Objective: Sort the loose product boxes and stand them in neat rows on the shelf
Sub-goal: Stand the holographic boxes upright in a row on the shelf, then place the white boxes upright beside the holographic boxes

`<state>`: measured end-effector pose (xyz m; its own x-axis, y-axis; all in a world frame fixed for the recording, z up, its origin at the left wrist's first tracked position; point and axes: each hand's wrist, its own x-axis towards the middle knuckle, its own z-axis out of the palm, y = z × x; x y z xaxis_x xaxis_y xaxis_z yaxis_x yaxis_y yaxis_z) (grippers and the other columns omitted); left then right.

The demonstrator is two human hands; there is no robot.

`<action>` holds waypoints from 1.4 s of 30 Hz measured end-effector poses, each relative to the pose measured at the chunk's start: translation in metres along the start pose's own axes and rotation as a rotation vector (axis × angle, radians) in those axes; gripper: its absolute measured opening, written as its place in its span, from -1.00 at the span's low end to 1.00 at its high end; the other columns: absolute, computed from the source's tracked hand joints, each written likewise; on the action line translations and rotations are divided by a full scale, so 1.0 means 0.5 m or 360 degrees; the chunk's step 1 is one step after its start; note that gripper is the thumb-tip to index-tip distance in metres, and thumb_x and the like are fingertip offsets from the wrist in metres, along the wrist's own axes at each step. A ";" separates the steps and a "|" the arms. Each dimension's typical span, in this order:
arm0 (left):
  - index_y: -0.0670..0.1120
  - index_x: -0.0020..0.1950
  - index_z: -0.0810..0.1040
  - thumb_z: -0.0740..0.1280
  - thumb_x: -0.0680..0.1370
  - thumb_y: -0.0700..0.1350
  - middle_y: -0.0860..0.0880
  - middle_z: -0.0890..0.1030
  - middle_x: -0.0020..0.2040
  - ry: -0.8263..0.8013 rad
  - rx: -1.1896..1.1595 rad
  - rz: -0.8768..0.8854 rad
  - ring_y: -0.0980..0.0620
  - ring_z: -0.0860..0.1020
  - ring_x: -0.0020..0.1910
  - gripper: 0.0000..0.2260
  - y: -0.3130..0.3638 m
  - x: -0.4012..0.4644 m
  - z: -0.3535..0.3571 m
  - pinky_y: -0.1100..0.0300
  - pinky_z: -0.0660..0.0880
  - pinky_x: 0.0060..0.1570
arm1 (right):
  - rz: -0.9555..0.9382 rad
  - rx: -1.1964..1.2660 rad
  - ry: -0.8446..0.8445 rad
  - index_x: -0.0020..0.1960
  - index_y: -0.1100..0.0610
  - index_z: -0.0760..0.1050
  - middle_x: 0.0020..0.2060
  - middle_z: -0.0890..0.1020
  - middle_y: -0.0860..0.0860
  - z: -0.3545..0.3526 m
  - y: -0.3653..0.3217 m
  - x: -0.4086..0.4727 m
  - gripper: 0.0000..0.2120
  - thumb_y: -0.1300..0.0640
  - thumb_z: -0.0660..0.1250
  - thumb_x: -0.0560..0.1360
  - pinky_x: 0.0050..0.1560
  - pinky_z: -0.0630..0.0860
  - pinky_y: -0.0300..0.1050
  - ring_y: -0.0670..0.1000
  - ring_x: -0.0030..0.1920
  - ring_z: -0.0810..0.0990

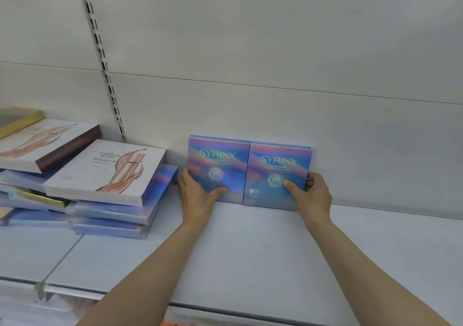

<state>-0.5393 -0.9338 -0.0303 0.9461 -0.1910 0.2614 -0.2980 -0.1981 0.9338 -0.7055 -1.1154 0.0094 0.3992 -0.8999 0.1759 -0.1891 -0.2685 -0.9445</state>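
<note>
White shelf (275,250) and back wall filled the view; at its centre two blue boxes (248,170) stood upright side by side, touching, against the wall. Left hand (195,195) grasped the left box's edge, right hand (313,195) the right box's. Toward nine o'clock, a loose pile of flat boxes (100,192) lay

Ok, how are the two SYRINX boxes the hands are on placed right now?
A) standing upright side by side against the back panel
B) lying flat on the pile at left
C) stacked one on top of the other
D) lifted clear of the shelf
A: the two SYRINX boxes stand upright on the shelf, edges together, against the back panel, left hand and right hand gripping their outer edges.
</note>
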 end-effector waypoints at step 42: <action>0.00 0.44 0.35 0.37 0.52 0.13 -0.05 0.43 0.37 -0.0253 0.1290 0.0733 -0.05 0.40 0.31 -0.45 0.049 -0.002 -1.197 0.06 0.40 0.19 | -0.1663 -0.1050 -0.0988 0.49 -0.10 0.30 0.47 0.35 -0.08 0.487 -0.641 -0.763 -0.47 -0.10 0.34 0.55 0.39 0.26 -0.09 -0.03 0.46 0.25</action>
<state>-0.4718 -0.3633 0.1387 0.7028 -0.5339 0.4701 -0.6918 -0.6667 0.2772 -0.5788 -0.6026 0.1776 0.9145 0.0700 0.3985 0.1263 -0.9851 -0.1168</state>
